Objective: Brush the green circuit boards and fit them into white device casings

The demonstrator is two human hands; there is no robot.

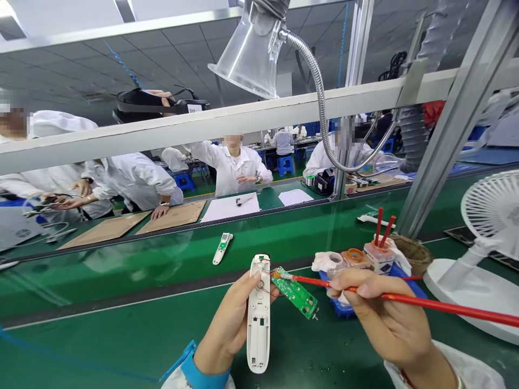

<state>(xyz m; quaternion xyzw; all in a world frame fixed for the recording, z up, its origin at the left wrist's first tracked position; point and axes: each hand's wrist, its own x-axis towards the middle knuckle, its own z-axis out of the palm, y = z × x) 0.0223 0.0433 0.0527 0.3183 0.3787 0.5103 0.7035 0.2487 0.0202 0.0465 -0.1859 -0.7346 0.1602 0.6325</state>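
Casing: white, open; green board, red brush

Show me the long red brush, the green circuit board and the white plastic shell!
long red brush (446, 308), head view, on its handle.
green circuit board (295, 294), head view, board's centre.
white plastic shell (258, 319), head view, its middle.

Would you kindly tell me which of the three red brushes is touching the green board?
The brush in the right hand: its tip meets the board beside the casing in the left hand. The other two stand in a jar, apart.
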